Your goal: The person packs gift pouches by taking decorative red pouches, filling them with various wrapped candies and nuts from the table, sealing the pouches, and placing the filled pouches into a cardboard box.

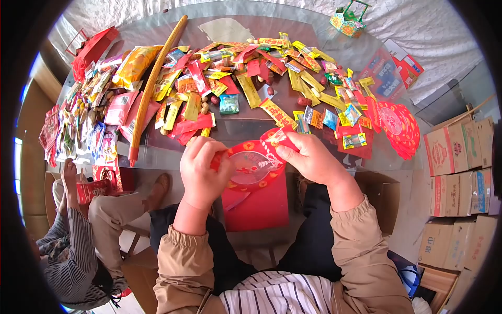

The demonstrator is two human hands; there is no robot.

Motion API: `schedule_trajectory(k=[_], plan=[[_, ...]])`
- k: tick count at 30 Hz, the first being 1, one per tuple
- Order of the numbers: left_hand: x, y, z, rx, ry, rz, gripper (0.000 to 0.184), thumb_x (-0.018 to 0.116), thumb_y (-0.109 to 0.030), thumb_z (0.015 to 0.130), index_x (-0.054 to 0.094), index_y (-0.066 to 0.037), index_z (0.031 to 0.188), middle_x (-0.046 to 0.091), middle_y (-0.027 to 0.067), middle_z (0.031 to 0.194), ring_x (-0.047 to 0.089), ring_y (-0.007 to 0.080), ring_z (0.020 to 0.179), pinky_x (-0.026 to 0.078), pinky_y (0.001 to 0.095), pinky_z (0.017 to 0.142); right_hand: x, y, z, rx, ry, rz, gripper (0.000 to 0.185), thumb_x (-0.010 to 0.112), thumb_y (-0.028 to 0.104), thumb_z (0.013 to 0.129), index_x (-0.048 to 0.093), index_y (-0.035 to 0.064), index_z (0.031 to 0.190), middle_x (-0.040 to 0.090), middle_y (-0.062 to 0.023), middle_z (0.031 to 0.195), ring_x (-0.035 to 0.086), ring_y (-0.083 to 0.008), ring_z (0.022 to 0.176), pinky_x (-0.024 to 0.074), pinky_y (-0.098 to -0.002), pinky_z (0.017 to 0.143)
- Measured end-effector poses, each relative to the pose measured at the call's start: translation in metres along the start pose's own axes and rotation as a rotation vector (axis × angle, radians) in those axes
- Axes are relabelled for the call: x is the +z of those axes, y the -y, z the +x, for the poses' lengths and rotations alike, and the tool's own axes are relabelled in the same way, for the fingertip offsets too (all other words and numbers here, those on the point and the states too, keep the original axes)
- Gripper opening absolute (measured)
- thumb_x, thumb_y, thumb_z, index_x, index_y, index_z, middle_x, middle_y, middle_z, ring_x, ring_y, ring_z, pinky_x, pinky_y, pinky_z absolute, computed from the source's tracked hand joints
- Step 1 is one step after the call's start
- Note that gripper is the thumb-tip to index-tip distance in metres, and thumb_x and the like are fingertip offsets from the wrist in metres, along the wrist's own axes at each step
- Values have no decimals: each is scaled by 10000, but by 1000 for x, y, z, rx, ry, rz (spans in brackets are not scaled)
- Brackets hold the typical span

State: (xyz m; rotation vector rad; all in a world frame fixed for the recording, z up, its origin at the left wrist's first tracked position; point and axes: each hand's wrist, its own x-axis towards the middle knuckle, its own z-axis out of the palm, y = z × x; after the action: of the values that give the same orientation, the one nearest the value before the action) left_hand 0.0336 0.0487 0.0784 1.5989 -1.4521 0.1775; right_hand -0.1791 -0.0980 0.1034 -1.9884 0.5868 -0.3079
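Observation:
Between my two hands, over my lap at the table's front edge, is a red gift pouch (250, 168) with a clear oval window and white lettering. My left hand (201, 167) grips its left edge with curled fingers. At its upper right corner, my right hand (312, 158) pinches the red material between thumb and fingers. I cannot tell whether the pouch holds anything. Beyond my hands lies a wide heap of wrapped sweets (251, 89), nuts and dates. A fan of similar red pouches (396, 128) rests on the table to the right.
A long wooden stick (157, 91) divides the heap from more snacks (97, 104) on the left. Below the pouch is a red bag (260, 206). A small patterned basket (349, 21) stands at the back. Cardboard boxes (460, 146) are stacked right. Another person's hand (69, 172) shows left.

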Motion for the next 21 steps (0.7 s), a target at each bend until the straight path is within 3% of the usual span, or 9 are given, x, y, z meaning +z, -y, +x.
schedule_trajectory(k=[3,6,7,10,11,15,21], plan=[[0,8,-5,-27,-18,-16,169,634,117,721,609,-21,815,580,102,768,600,246,686,497,330,630,1,-5,1,-92,-92,49,308,641,193,999,485,-13,831,434,-127,673,346,-182,639,382,-365,585],[-10,18,-12,-36,-60,6,187,617,137,734,604,-19,838,584,100,814,595,224,706,490,312,639,0,-4,0,-76,-123,98,302,640,183,1003,487,-13,831,442,-93,668,357,-162,639,384,-355,588],[-14,17,-13,-144,-46,-46,188,631,91,761,619,-4,922,574,81,848,583,180,728,480,286,659,1,-7,1,-93,-129,122,303,638,183,1005,487,-12,830,449,-83,669,361,-155,645,386,-352,591],[-21,22,-15,-223,-68,-285,259,692,-5,735,620,4,983,567,82,802,555,197,678,467,314,619,2,-12,2,-116,-135,177,307,635,186,1010,489,-11,826,470,-60,674,374,-135,661,393,-342,602],[-25,28,-20,-219,42,-214,256,658,-26,804,632,18,1055,566,52,861,565,131,749,468,263,675,3,-10,2,-105,-130,185,308,634,187,1012,490,-11,825,477,-57,676,379,-128,665,396,-339,607],[-21,17,-19,-154,68,-147,96,671,73,821,633,13,885,611,99,714,594,185,604,473,292,576,8,-8,4,-104,-120,174,294,630,189,1017,504,-11,842,509,-51,694,399,-104,692,413,-325,629],[-13,22,-22,-310,-116,-271,95,637,70,853,634,11,927,616,66,736,567,129,614,469,259,606,14,-1,6,-84,-131,241,219,620,195,1027,587,-7,951,602,-19,793,470,-83,751,458,-299,689]])
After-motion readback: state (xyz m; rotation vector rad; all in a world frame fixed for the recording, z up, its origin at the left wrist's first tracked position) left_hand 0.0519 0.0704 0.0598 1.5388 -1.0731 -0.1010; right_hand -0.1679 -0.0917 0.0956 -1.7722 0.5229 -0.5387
